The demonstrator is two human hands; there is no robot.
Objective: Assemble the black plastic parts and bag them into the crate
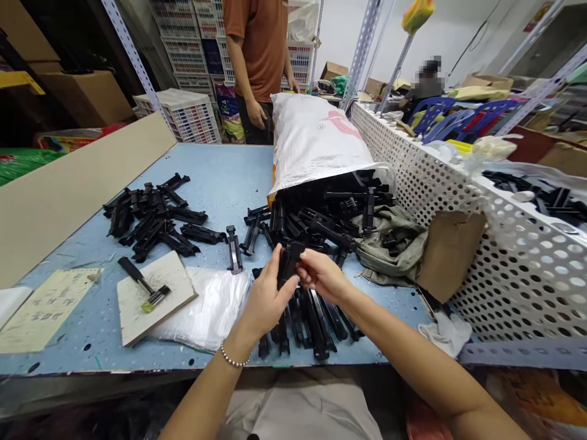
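Note:
My left hand, with a beaded bracelet at its wrist, has its thumb and fingers around a black plastic part. From the other side my right hand pinches the same part's edge, its fingers curled in. Under and in front of my hands lie several long black plastic parts near the table's front edge. Just beyond, more of them spill from the mouth of a big white woven sack lying on its side. A single black part lies to the left of my hands.
A heap of black parts lies at the left on the blue table. Nearer are a black-handled scraper-like tool on a white board, and clear plastic bags. A perforated metal panel borders the right. A person stands behind the sack.

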